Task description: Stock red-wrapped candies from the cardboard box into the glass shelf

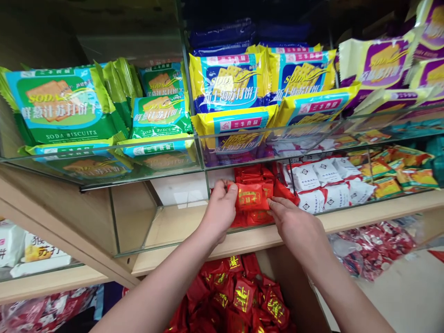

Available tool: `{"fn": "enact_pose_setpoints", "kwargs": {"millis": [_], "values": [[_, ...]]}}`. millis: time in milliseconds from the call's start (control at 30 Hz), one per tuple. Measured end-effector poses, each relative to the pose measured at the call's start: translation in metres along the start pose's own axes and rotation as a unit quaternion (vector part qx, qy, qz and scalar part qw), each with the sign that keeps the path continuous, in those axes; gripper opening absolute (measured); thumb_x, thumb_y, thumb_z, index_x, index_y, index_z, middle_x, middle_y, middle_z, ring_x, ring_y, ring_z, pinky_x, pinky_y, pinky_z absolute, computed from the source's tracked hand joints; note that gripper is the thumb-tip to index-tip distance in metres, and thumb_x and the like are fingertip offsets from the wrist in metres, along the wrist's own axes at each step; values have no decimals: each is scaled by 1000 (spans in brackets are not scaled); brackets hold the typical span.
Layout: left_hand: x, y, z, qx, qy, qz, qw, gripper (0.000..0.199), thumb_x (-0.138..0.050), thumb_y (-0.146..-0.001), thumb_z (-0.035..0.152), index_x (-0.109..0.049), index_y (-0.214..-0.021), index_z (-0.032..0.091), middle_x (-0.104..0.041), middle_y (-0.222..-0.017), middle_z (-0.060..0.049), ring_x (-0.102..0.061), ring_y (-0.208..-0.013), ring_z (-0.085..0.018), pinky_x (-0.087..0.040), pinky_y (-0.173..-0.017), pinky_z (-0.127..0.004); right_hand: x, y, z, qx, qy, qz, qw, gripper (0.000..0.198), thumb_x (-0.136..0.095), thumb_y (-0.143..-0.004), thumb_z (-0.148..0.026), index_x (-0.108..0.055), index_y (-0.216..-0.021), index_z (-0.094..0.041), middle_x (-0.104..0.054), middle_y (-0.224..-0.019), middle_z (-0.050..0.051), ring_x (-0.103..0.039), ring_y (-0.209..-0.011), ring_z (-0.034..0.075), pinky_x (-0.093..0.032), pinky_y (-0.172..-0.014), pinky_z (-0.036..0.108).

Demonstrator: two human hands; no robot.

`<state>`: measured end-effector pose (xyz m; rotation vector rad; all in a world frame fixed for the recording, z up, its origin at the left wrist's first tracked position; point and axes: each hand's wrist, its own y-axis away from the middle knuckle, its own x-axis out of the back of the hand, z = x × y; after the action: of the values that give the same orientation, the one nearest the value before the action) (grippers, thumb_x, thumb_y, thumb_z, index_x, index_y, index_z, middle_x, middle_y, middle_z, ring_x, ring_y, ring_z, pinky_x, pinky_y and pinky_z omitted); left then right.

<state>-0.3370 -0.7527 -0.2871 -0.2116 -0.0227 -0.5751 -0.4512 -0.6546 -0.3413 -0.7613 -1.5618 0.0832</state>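
Both hands meet at a small red snack packet (252,196) with gold print, on the lower shelf. My left hand (222,208) pinches its left edge between thumb and fingers. On the opposite edge, the fingertips of my right hand (294,226) grip the lower right corner. More red packets (255,217) lie beneath and behind it in the same glass-sided compartment. Below the shelf, under my forearms, a cardboard box (298,286) holds a heap of similar red packets (243,296) with gold lettering.
Above, a glass-fronted shelf carries green soda biscuit packs (65,106), yellow-and-blue packs (227,83) and purple packs (381,64). White packets (319,180) and orange-green packets (398,171) fill compartments on the right. A glass divider (132,217) stands left. Bagged red packets (381,245) lie lower right.
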Motion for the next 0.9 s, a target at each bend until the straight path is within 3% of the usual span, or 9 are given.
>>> {"fn": "enact_pose_setpoints", "kwargs": {"millis": [100,200,333,433,600,700,767,900], "values": [[-3,9,-2,69,83,-38,993,13,-40,-80,29,-35,-75,18,-40,-67,3,-39,-60,-7,-33,-61,-19,-2,-1,2,-1,-7,3,1000,33,-35,-83,-18,-54,-110,-23,-57,-117,2,-62,-85,19,-54,-66,31],[-4,15,-7,85,132,-46,986,12,-42,-79,26,-35,-75,17,-44,-73,2,-43,-66,-7,-35,-67,-19,-2,1,2,-8,-28,24,999,33,-36,-82,-17,-54,-109,-20,-55,-118,6,-61,-89,21,-53,-69,34],[1,20,-12,45,156,-15,987,9,-42,-81,25,-38,-77,18,-47,-85,1,-45,-81,-7,-35,-75,-19,-1,9,2,6,-112,89,990,33,-39,-80,-16,-53,-110,-15,-51,-118,11,-58,-95,21,-50,-81,35],[0,16,-10,-15,158,14,987,9,-43,-80,27,-39,-79,19,-45,-79,2,-44,-75,-7,-36,-72,-19,-1,17,1,16,-159,139,977,31,-39,-80,-17,-52,-109,-14,-52,-115,11,-55,-98,20,-46,-86,35],[-26,-12,-9,-66,115,51,990,8,-42,-78,24,-41,-81,17,-46,-77,1,-45,-72,-8,-38,-70,-21,-8,24,-2,12,-194,166,967,31,-43,-81,-23,-49,-110,-14,-55,-109,11,-51,-103,20,-46,-86,34],[-38,-27,-14,-73,52,33,995,8,-47,-75,23,-46,-78,16,-52,-74,-1,-48,-69,-10,-39,-67,-24,-13,26,-3,2,-190,168,967,34,-43,-82,-25,-46,-114,-13,-53,-109,12,-51,-103,21,-46,-85,35],[-38,-30,-19,-84,5,19,996,9,-50,-73,22,-48,-77,15,-54,-74,-2,-49,-69,-11,-39,-68,-25,-14,27,-4,-10,-179,170,969,35,-42,-83,-26,-46,-115,-14,-52,-111,13,-52,-101,21,-48,-81,35],[-30,-27,-26,-123,-76,28,989,25,-51,-73,22,-44,-96,16,-52,-84,-4,-49,-73,-12,-41,-70,-27,-14,27,-8,-37,-117,162,979,36,-39,-84,-29,-49,-115,-15,-48,-116,13,-55,-96,23,-52,-69,35]]}}
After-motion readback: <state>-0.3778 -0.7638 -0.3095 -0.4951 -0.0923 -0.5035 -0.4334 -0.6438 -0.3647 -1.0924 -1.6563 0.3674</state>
